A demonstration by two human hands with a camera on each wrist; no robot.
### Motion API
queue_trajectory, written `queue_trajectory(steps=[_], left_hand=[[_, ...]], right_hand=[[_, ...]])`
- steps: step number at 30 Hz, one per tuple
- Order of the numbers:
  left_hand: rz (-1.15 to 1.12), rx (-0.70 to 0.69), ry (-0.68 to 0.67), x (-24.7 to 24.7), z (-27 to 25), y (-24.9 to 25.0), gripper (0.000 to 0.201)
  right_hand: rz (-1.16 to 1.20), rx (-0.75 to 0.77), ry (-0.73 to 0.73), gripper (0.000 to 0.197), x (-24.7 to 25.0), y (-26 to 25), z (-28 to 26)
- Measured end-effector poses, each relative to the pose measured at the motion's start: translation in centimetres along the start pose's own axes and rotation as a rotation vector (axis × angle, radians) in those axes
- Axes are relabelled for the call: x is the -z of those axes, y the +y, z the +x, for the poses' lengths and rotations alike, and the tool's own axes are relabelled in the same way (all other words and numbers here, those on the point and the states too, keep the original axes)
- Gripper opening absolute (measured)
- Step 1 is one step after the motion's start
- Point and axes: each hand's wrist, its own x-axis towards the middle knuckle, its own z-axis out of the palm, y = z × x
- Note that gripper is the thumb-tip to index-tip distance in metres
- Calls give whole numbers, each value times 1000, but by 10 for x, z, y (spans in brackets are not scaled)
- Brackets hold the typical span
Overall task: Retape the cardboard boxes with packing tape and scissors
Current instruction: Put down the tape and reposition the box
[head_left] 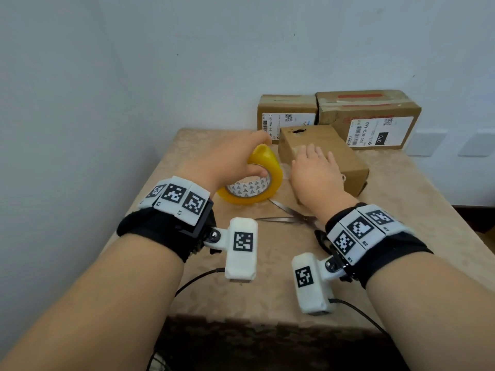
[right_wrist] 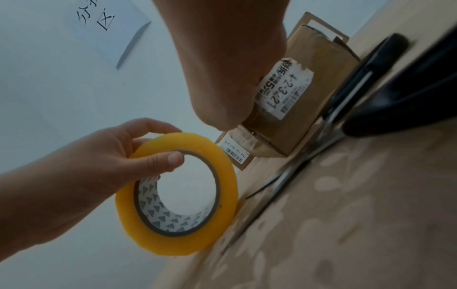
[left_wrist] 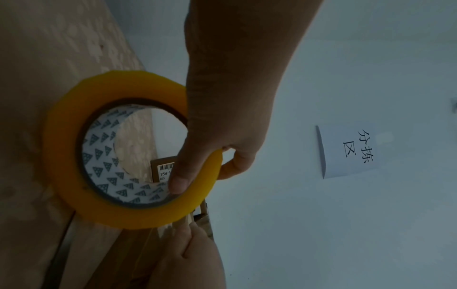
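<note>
My left hand (head_left: 249, 156) grips a yellow roll of packing tape (head_left: 267, 167) and holds it tilted on edge on the table, thumb inside the core and fingers over the rim. The left wrist view shows the thumb pressed into the roll (left_wrist: 74, 156). Just right of it lies a small cardboard box (head_left: 348, 167) with a torn hole in its far end. My right hand (head_left: 313, 159) lies flat on the box top, fingers straight. In the right wrist view its fingertips are hidden over the box (right_wrist: 309, 121). Scissors (head_left: 284, 219) lie with blades apart on the table, below the right wrist.
Two larger labelled cardboard boxes (head_left: 286, 113) (head_left: 369, 116) stand against the back wall. The table (head_left: 267, 290) has a beige patterned cloth and its front edge is close to me. A paper sign (left_wrist: 351, 150) hangs on the wall. Cables trail from the wrist cameras.
</note>
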Motion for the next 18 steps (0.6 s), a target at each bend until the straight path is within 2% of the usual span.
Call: queue_trajectory(steps=[4,9,11,13,15,16,18], left_hand=[[-25,-1,5,-2,-1,-2,53],[19,-16,14,-9,-5,2,56],[-3,-4,36,-12,-6,2,55],[-38,12,63,-13,-8,1,54],[-26,30,84,-14,-9,1,54],[-8,37,92,-14,-10,1,55],[19,45,103,-14,-11,2,56]], right_hand=[[-10,14,16,58,-3,5,-7],[-37,2,22,56,-6,0,-7],[7,25,18,56,-4,3,-6],[146,94,11,56,3,10,-9],[346,165,61,49,12,21,-18],[416,181,138,42,17,28,-24],[442,181,249,22,29,40,-38]])
